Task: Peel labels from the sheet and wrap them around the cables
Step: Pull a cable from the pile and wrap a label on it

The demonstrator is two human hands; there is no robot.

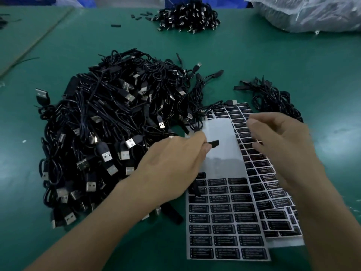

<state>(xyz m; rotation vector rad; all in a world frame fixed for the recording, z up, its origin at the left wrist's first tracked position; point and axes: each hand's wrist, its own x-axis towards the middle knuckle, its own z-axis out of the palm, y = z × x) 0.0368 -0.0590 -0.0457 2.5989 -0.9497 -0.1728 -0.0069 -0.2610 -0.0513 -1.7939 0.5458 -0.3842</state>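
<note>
One label sheet [224, 222] half stripped, left hand [175, 163] pinched cable [214, 143] end above it; right hand [283, 145] blurred, loosely curled, seemingly empty.

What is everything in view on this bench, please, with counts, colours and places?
large heap of black USB cables: one, black with silver plugs, left-centre of table.
smaller far cable heap: one, black, top centre.
small cable bundle: one, black, beyond the right hand.
label sheets: several overlapping, white with black labels, near right.
clear plastic bag: one, whitish, top right.
green table mat: one, green, under everything.
left hand: one, grip pinching a small black cable piece over the top sheet.
right hand: one, fingers curled above the sheets; contents unclear.
</note>
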